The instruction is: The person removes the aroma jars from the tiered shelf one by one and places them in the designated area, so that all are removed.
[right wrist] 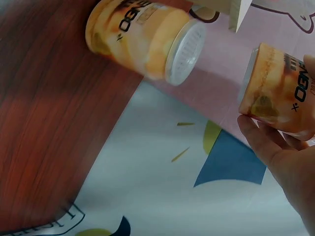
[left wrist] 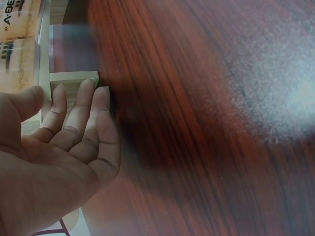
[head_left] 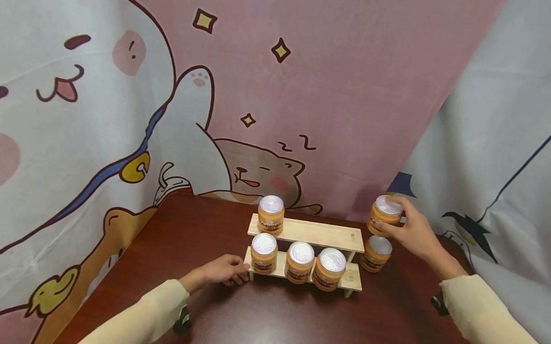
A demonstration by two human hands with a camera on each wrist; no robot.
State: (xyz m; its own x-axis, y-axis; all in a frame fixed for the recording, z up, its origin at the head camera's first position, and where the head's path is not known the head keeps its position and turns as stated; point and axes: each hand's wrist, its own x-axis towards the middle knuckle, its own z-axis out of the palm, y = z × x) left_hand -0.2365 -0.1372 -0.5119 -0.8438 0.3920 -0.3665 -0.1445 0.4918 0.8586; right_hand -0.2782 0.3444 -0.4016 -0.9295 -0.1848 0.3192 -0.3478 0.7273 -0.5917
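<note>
Gripping an orange, silver-lidded jar (head_left: 381,216) with the right hand (head_left: 415,230), right of centre in the head frame. Curling the fingers (right wrist: 260,142) around its side, spreading them no wider than its body. Holding it upright in the air, at the right edge of the right-wrist frame. Hovering just above a matching jar (head_left: 375,257), with a visible gap between the two; standing that lower one on the bench (head_left: 267,322), beside the right end of a two-tier wooden rack (head_left: 321,233).

Spanning the lower tier's left end with the left hand (head_left: 227,270), left of centre in the lower head frame; setting the thumb over the board and the loosely bent fingers beneath it, close beside the rack's leg (left wrist: 74,78). Showing three more jars (head_left: 298,270) along the lower tier, nearest one to the left hand, and a single jar (head_left: 270,224) at the upper tier's left end. Filling the upper head frame with a cartoon-printed drape (head_left: 344,108).
</note>
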